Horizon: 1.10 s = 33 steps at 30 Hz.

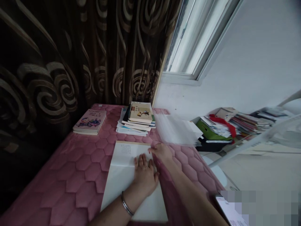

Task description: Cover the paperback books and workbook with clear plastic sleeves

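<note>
My clock face is centred on the open book [124, 177], which lies flat on the pink quilted cover [77, 169], its fold running roughly from nine to three. The far page carries a small block of print toward eleven; the near page looks blank where I can see it.

The left hand [145, 175] lies palm down across the fold, a little toward two, fingers spread and thumb out to three. A bracelet [127, 204] circles its wrist. The right hand [163, 153] sits at the book's edge near one o'clock, fingers curled and thumb toward the paper; from here I cannot tell whether it pinches a page or only touches the edge.

I judge the step in hand to be pressing the pages flat and steadying the book. To my mind the next move calls for even pressure from the left palm along the fold, with the right fingers light at the edge so the paper does not crease.

Further out, a book stack [141, 114] stands at twelve, a pile of pink books [89, 121] at eleven, and whitish see-through sheets [174, 128], too blurred to make out, at one. A green box [213, 131] is off at two, beyond the cover, and what looks like a phone [229, 208] lies between three and four.
</note>
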{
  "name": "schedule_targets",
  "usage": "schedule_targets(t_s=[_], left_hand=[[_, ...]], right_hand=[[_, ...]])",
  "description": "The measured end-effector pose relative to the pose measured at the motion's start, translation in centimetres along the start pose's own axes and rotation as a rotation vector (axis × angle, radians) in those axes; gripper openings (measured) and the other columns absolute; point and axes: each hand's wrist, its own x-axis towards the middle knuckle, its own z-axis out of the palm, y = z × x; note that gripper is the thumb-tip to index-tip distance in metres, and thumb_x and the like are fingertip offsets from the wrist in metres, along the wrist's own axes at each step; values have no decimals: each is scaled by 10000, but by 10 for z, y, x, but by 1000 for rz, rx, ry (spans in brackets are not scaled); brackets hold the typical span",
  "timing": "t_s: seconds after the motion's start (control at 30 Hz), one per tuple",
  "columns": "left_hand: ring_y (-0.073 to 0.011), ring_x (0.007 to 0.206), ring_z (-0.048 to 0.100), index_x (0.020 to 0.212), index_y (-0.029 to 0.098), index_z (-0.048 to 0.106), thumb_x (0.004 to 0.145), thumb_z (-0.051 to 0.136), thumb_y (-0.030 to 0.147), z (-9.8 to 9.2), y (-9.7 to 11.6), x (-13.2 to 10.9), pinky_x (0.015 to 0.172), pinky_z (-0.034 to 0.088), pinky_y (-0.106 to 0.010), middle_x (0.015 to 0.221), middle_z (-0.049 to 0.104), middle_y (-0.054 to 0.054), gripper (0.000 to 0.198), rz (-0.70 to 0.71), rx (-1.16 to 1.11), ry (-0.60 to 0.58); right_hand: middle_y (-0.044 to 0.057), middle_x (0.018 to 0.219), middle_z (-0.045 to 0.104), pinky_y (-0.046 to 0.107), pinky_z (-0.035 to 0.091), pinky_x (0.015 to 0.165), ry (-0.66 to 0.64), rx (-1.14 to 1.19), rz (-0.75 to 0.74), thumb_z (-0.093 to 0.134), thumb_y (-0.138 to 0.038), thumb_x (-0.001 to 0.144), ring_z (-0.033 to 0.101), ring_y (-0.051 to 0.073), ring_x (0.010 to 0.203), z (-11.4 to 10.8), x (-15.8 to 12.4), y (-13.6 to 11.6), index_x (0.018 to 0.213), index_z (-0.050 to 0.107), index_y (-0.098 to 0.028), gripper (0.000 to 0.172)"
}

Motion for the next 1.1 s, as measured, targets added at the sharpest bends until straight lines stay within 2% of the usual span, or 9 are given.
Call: schedule_targets(t_s=[0.1, 0.2, 0.3, 0.43, 0.53, 0.7, 0.87, 1.0, 1.1], left_hand=[[-379, 1388, 258, 1389, 112, 436, 906, 391, 478, 0, 0, 0, 1106, 161, -586, 1490, 327, -217, 608, 5, 9, -6], [-381, 1389, 253, 1390, 105, 434, 907, 389, 478, -2, 0, -1, 1110, 152, -581, 1494, 310, -228, 612, 3, 8, -19], [-386, 1392, 242, 1388, 96, 435, 904, 395, 473, -5, 0, -1, 1109, 152, -581, 1494, 300, -240, 615, 7, 2, -32], [-388, 1391, 245, 1399, 92, 416, 893, 418, 464, -7, 1, -1, 1108, 154, -578, 1489, 309, -245, 628, 6, 4, -28], [-385, 1389, 253, 1405, 93, 407, 892, 419, 466, -5, 2, -1, 1106, 160, -574, 1487, 311, -248, 634, 2, 4, -14], [-388, 1379, 274, 1381, 104, 446, 896, 403, 472, 0, 0, -1, 1096, 172, -589, 1477, 350, -223, 610, 13, 31, 4], [-390, 1373, 287, 1379, 100, 449, 906, 374, 473, -1, -1, -2, 1096, 192, -586, 1478, 352, -217, 606, 20, 42, 9], [-390, 1378, 273, 1398, 52, 402, 903, 371, 476, 1, 0, -1, 1098, 194, -584, 1479, 332, -241, 653, 22, 44, 7], [-375, 1382, 271, 1409, -27, 334, 891, 396, 464, 4, -1, 0, 1120, 180, -553, 1470, 317, -278, 717, 2, 25, 17]], right_hand=[[179, 1000, 710, 294, 443, 656, 25, -15, 49, 579, -497, 825, 669, 284, 926, -2, 18, -10, 950, 729, -152, 397], [208, 1022, 694, 306, 453, 676, 23, -26, 51, 544, -500, 849, 663, 295, 945, 1, 23, -12, 986, 715, -121, 437], [168, 988, 707, 284, 442, 674, -20, -31, -6, 562, -505, 839, 664, 265, 921, 3, 14, -4, 906, 728, -151, 397], [86, 809, 721, 241, 404, 606, -105, -26, -89, 633, -513, 781, 661, 201, 791, 5, -6, 10, 690, 715, -188, 348], [66, 758, 716, 237, 374, 561, -122, -14, -96, 668, -496, 754, 653, 183, 746, 4, -11, 15, 645, 699, -191, 326], [133, 859, 721, 275, 403, 586, -30, 2, -25, 607, -498, 802, 672, 240, 791, 2, 6, 2, 761, 723, -165, 354], [191, 964, 693, 314, 454, 681, 91, 44, -31, 561, -372, 854, 663, 275, 876, 3, 14, -15, 914, 708, -137, 284], [84, 1017, 671, 239, 443, 791, 131, 125, -172, 595, -243, 828, 635, 178, 922, 8, -4, -17, 893, 691, -200, 123], [22, 958, 651, 207, 453, 729, 95, 276, -213, 633, -235, 790, 622, 131, 811, 17, -17, -10, 825, 689, -236, 67]])
